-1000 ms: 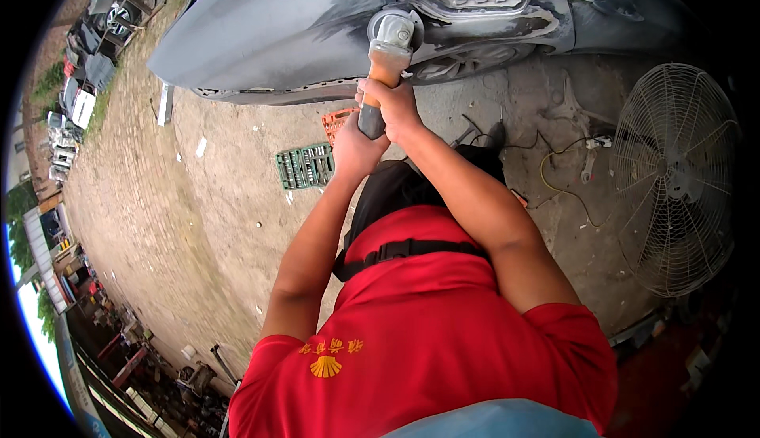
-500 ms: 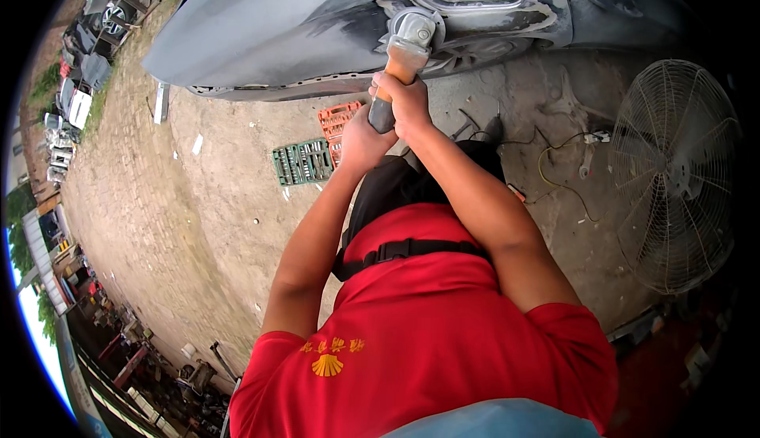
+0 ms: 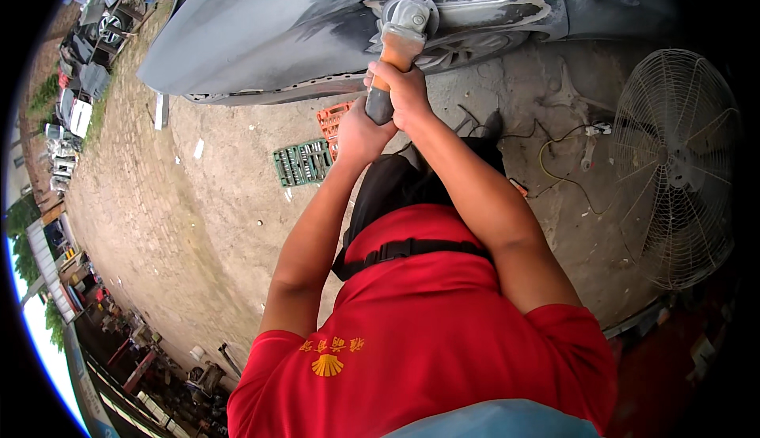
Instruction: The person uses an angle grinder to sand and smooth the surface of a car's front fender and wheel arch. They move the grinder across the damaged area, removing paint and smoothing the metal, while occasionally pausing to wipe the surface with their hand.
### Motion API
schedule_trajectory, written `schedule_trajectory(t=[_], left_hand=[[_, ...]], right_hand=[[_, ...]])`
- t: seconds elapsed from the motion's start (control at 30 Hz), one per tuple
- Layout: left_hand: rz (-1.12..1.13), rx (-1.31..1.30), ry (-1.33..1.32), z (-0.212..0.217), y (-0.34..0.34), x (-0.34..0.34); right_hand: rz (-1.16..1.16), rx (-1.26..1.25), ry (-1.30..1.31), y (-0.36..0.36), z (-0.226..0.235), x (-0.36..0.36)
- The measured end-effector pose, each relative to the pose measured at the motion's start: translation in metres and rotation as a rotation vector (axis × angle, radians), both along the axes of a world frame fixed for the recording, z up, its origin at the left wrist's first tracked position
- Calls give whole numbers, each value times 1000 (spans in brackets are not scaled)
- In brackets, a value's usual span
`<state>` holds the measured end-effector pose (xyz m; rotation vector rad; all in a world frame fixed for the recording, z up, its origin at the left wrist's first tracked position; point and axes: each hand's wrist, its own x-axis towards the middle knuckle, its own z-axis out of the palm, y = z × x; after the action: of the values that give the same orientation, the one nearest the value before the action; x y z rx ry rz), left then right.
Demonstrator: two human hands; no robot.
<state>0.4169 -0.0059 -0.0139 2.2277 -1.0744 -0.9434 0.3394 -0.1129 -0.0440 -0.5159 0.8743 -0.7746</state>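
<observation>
Both my hands are closed around an orange and grey angle grinder (image 3: 401, 44). My left hand (image 3: 360, 132) grips the dark rear end of its handle, and my right hand (image 3: 406, 94) wraps the orange body farther forward. The grinder's round guarded head is up against the sanded grey body of a car (image 3: 261, 34), at a scuffed, bare-looking patch over the wheel. Whether the disc touches the metal or is spinning, I cannot tell. The disc's working face is hidden.
An opened socket set (image 3: 303, 163) in a green and orange case lies on the ground left of my legs. A large wire-caged fan (image 3: 674, 169) stands at right. A yellowish cable (image 3: 546, 161) and a hammer-like tool (image 3: 467, 118) are near my feet. Scrap parts (image 3: 79, 113) line the far left.
The grinder and both hands have shifted slightly left and up in the view, along with the car. My grip is the same.
</observation>
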Motion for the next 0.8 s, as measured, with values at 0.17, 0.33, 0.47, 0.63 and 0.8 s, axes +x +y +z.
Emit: schedule_trajectory(t=[0.17,0.33,0.47,0.63,0.8], left_hand=[[-36,41,48,-9,4,-3],[-49,34,11,-16,2,-11],[-27,11,31,-15,-2,-13],[-46,139,80,-25,-7,-23],[-93,115,10,-32,-13,-44]], right_hand=[[-30,76,63,6,-14,-7],[-27,75,64,6,-20,-15],[6,32,56,1,-19,-16],[-72,96,48,0,-27,-31],[-88,146,98,-4,-35,-55]])
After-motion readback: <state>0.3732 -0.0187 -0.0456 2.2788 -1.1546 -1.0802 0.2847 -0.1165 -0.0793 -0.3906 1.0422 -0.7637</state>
